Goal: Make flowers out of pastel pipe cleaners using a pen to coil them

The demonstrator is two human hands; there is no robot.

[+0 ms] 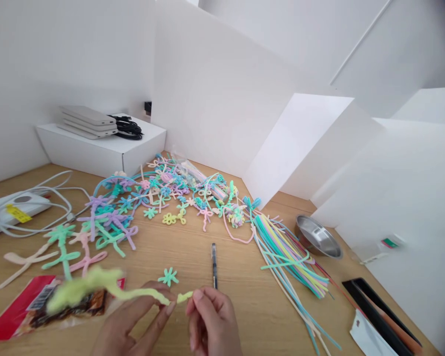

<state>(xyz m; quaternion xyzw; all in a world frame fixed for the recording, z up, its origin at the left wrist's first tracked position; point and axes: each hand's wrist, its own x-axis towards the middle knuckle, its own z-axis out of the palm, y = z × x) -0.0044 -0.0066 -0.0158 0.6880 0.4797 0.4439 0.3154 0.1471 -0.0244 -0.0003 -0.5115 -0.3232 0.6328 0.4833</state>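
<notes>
Lime-green pipe cleaner (133, 293) sits pinched in the closed fingers (169, 309) of the left hand (129, 321), a short end (184, 296) gripped by the right hand (211, 321) just beside it, above the table (252, 306). Twisted pastel shapes (159, 193) lie heaped, finished; straight stems (289, 252) remain unshaped.

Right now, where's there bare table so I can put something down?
The bare table lies between the pen and the long pipe cleaners, and also between the pen and the green star. It's crowded behind them, in the pile of pipe-cleaner shapes.
</notes>
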